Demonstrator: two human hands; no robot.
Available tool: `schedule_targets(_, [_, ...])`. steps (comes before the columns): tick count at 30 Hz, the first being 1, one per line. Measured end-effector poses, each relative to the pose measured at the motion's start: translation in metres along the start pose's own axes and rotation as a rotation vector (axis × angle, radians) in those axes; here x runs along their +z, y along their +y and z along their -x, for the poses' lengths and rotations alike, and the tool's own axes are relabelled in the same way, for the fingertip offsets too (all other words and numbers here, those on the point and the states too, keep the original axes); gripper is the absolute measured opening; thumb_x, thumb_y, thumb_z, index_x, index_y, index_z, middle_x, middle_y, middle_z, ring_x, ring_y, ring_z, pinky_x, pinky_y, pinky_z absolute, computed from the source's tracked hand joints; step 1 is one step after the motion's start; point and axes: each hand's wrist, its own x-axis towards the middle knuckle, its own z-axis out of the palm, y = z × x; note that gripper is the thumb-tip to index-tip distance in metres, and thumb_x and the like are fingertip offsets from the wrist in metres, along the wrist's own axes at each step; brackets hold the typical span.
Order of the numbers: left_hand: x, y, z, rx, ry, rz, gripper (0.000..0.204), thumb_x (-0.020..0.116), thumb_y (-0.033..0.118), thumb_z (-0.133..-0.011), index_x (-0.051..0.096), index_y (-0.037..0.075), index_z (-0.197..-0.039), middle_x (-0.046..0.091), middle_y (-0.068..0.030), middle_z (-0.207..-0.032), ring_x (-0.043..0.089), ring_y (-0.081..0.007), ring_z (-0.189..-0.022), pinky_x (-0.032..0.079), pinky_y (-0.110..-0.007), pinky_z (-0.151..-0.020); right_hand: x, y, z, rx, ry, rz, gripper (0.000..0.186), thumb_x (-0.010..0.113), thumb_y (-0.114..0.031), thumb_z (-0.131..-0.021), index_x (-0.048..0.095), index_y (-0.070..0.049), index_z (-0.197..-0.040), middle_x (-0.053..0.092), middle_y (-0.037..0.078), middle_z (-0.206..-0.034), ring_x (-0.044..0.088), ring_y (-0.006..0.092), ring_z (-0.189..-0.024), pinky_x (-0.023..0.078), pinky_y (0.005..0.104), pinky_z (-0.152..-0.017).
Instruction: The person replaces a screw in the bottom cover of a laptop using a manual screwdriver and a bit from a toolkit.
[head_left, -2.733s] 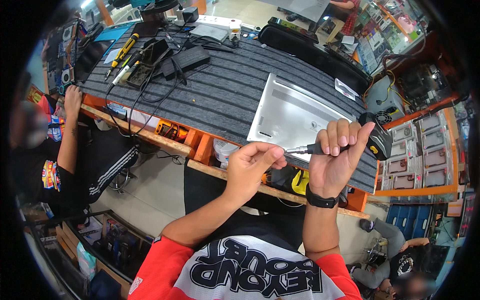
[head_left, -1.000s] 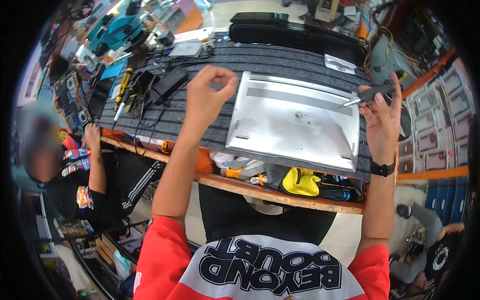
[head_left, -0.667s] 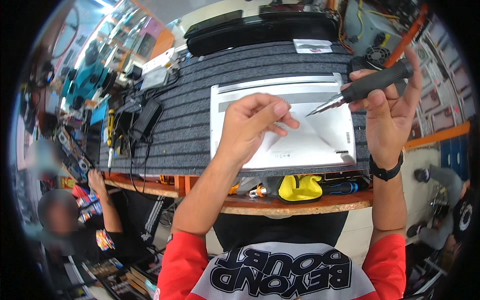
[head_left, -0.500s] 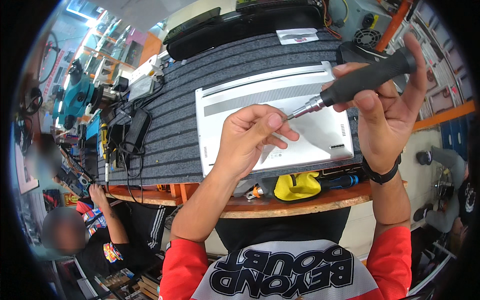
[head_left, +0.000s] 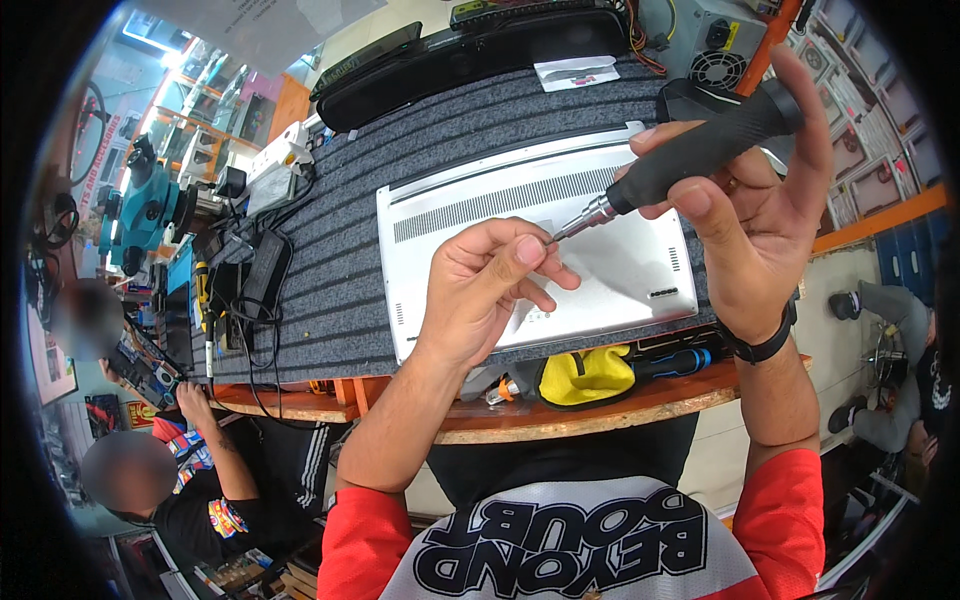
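A screwdriver (head_left: 690, 155) with a thick black handle and silver shaft is held above the laptop, slanting down to the left. My right hand (head_left: 755, 225) is closed around its handle, thumb along the near side and one finger stretched up past the butt end. My left hand (head_left: 485, 290) pinches the slim bit at the tip between thumb and forefinger. Whether a small screw is also between those fingertips is hidden. Beneath both hands lies a silver laptop (head_left: 600, 290), bottom side up, with a long vent strip; its cover looks in place.
Left of the laptop are a black power adapter (head_left: 268, 265) with cables and a teal microscope (head_left: 145, 210). A black bar-shaped device (head_left: 470, 65) lies along the back. A yellow cloth pouch (head_left: 585, 378) sits on the shelf below the front edge. Another person (head_left: 225, 460) works at left.
The view has shifted slightly, so the laptop and hands appear a little further left. My grip on the screwdriver and its tip looks the same.
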Motion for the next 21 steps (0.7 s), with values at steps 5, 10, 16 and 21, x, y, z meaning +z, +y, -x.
schedule_targets(5, [0.010,-0.001,0.002,0.096,0.121,-0.223,0.021,0.072,0.020,-0.097,0.071,0.000,-0.103,0.073,-0.0128,-0.093,0.076,-0.0236,-0.086,0.061,-0.029,-0.065,0.004,0.002,0.006,0.004,0.067,0.051,0.092,0.073,-0.004,-0.092,0.012,-0.010,-0.161,0.071,0.026,-0.108,0.074,0.0259,-0.094,0.062,0.0311,-0.075])
schedule_targets(10, [0.010,-0.008,0.000,0.066,0.163,-0.262,0.022,0.070,0.019,-0.098,0.070,-0.001,-0.104,0.073,-0.0126,-0.093,0.075,-0.0226,-0.087,0.060,-0.030,-0.067,0.010,0.001,0.001,0.072,0.044,0.076,0.091,0.072,-0.001,-0.091,0.013,-0.009,-0.161,0.071,0.023,-0.108,0.073,0.0211,-0.093,0.061,0.0296,-0.076])
schedule_targets(16, [0.006,-0.008,-0.003,0.030,0.168,-0.230,0.028,0.071,0.023,-0.098,0.070,-0.002,-0.112,0.073,-0.0138,-0.097,0.075,-0.0232,-0.089,0.061,-0.030,-0.069,0.010,0.003,-0.002,0.144,0.058,0.061,0.088,0.072,-0.003,-0.093,0.015,-0.008,-0.160,0.072,0.022,-0.109,0.074,0.0218,-0.097,0.062,0.0294,-0.072])
schedule_targets(21, [0.003,-0.005,-0.005,-0.006,0.193,-0.139,0.034,0.071,0.026,-0.098,0.069,-0.002,-0.116,0.071,-0.0157,-0.105,0.074,-0.0235,-0.094,0.061,-0.031,-0.071,0.009,0.006,-0.003,0.165,0.086,0.047,0.085,0.071,-0.004,-0.094,0.017,-0.007,-0.160,0.072,0.023,-0.110,0.074,0.0221,-0.097,0.062,0.0296,-0.071])
